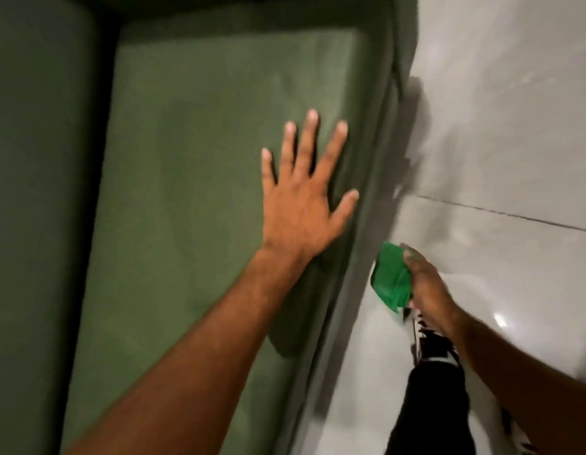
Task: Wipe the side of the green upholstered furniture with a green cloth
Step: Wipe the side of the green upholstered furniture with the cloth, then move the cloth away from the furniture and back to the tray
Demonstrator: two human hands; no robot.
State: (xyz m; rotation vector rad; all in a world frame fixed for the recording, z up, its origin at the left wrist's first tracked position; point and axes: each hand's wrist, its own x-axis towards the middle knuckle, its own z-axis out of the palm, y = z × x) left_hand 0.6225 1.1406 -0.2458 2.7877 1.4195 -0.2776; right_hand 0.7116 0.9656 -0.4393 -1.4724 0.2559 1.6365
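Observation:
The green upholstered furniture (193,178) fills the left and middle of the head view, its seat cushion facing up and its outer side (367,257) dropping to the floor on the right. My left hand (301,205) lies flat on the cushion near that edge, fingers spread, holding nothing. My right hand (426,287) is lower right, beside the furniture's side, closed on a folded bright green cloth (392,279). The cloth is pressed against or very close to the side panel; blur hides the exact contact.
Glossy pale floor tiles (515,142) with a dark grout line run along the right. My leg in dark trousers (433,405) and a black-and-white shoe (426,339) stand close to the furniture's side. A darker cushion (32,192) lies at the far left.

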